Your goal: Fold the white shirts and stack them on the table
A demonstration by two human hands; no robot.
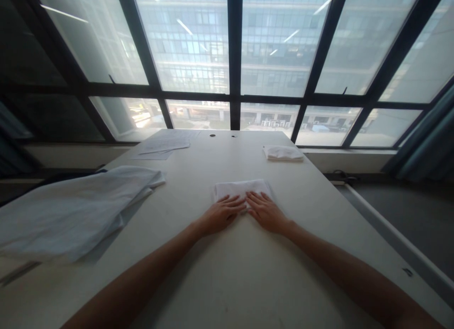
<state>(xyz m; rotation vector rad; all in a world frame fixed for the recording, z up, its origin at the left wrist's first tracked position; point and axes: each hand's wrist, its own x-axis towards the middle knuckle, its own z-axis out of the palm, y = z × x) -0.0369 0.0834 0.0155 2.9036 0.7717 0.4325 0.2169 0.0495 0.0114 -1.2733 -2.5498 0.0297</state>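
Note:
A white folded cloth (pixel 241 187) lies flat on the white table (pixel 227 272) in front of me. My left hand (pixel 222 213) rests palm down on its near left part, fingers stretched out. From the other side my right hand (pixel 265 210) presses on the near right part, its fingers also flat and apart. The fingertips of both hands come close together near the middle of the cloth. Its near edge is partly hidden under the hands.
A second folded white cloth (pixel 283 153) lies at the table's far right. Loose white fabric (pixel 81 210) spreads over the left edge. Sheets of paper (pixel 165 143) lie at the far left. Large windows (pixel 198 45) with dark frames stand beyond the table, and a curtain (pixel 425 135) hangs at right.

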